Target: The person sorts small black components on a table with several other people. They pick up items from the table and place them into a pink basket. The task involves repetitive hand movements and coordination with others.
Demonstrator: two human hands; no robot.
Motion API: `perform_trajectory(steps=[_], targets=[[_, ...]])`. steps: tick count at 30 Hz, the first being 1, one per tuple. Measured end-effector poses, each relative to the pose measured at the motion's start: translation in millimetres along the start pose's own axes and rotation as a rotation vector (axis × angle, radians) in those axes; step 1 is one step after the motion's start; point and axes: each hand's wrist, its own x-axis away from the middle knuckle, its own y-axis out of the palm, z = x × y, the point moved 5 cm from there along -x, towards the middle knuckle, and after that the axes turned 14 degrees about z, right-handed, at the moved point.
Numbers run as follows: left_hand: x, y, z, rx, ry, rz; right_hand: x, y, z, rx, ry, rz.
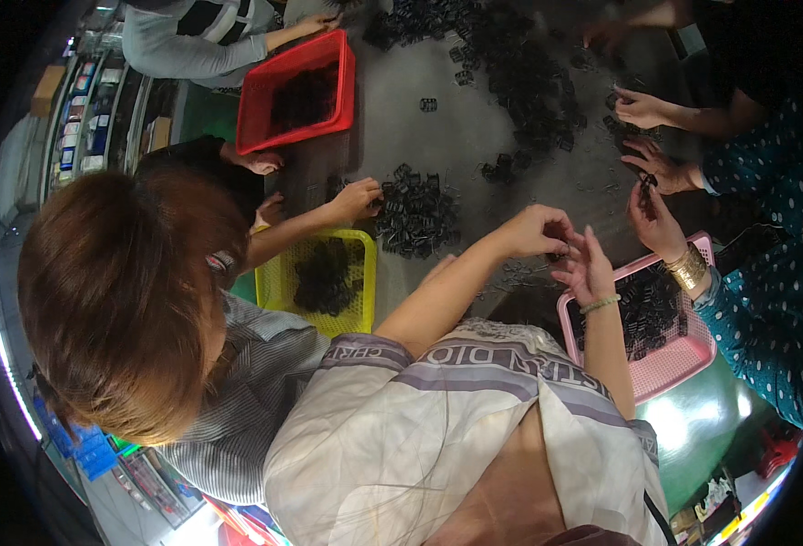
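Note:
My left hand [533, 229] reaches forward over the dark table [474, 136], its fingers curled around a small black plastic part [558, 249] that is mostly hidden. My right hand [587, 269], with a green bead bracelet on the wrist, is right next to it. Its palm faces the left hand, its fingers are spread upward, and its thumb is close to the part. A pink basket [683, 364] holding several black parts sits just right of my right forearm. A heap of the same black parts [417, 217] lies to the left of my left hand.
A brown-haired co-worker [119, 291] sits close on my left with a hand [356, 198] on the heap, above a yellow basket [278, 284]. A red basket [256, 100] stands far left. A larger pile [520, 73] lies far centre. Other people's hands [654, 220] work at right.

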Motion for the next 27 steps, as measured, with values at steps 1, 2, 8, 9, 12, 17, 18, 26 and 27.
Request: perform_trajectory(steps=[1, 2, 8, 9, 12, 17, 18, 26, 27], targets=[[0.7, -4.2, 1.7, -0.036, 0.028, -0.007, -4.5, 4.5, 4.6, -0.014, 0.041, 0.012], [1.0, -7.9, 3.2, -0.073, 0.056, -0.014, -10.7, 5.1, 7.9, 0.031, 0.011, -0.012], [7.3, -34.2, 9.6, -0.007, 0.047, 0.125, -23.8, 0.7, 15.4, 0.098, -0.041, -0.044], [8.0, -37.7, 9.6, -0.009, 0.057, 0.142, -23.7, 0.4, 16.0, 0.056, -0.034, -0.042], [7.2, -43.9, 4.1, -0.012, 0.018, 0.22, -25.0, -1.0, 15.7, 0.02, -0.061, -0.028], [7.2, -44.8, -12.1, 0.052, -0.114, 0.151, -32.6, -11.1, 10.0, 0.518, -0.474, 0.282], [8.9, -36.0, -9.5, 0.013, -0.061, 0.09, -33.1, -9.9, 14.3, 0.336, -0.358, 0.261], [-17.3, -83.8, -26.9, -1.034, 0.36, 0.824, -35.5, -12.0, 35.9, -0.14, 0.037, 0.131], [-17.6, -87.1, -37.3, -1.094, 0.359, 0.753, -35.7, -12.9, 37.0, -0.161, 0.046, 0.143]])
